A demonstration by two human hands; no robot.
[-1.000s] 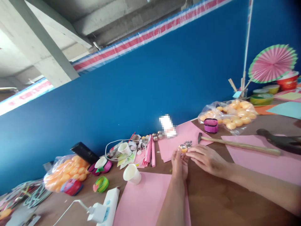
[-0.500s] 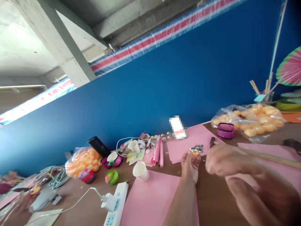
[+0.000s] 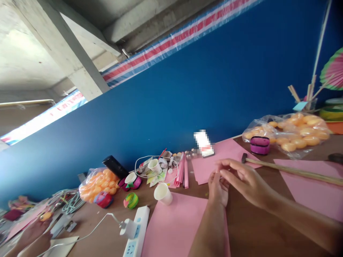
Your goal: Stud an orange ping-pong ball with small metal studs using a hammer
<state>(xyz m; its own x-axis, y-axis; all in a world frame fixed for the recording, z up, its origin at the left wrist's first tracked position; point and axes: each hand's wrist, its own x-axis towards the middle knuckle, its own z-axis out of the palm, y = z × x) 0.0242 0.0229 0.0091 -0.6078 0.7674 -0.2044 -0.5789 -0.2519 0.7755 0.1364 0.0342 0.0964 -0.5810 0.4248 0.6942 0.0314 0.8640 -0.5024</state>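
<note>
My left hand (image 3: 218, 189) is raised over the table with its fingers curled at the top. An orange plastic ball was visible in it a moment earlier; my right hand now covers that spot. My right hand (image 3: 245, 180) reaches across from the right, thumb and fingers curved and slightly apart, tips at the left fingertips. I see nothing between them. Behind both hands lies a pink paper sheet (image 3: 227, 151). A small hammer (image 3: 292, 171) with a long wooden handle rests on the table to the right, beyond my right hand.
A clear bag of orange balls (image 3: 297, 134) and a purple pouch (image 3: 259, 145) sit at right. Left of my hands stand a paper cup (image 3: 163, 193), a power strip (image 3: 138, 228) with a cable, and another bag of balls (image 3: 99, 184). Another person's hands (image 3: 36, 228) are far left.
My right hand has moved left to my left fingertips, its fingers uncurling, and hides the orange ball and silvery bits. The hammer handle shows more fully. The view has shifted slightly.
</note>
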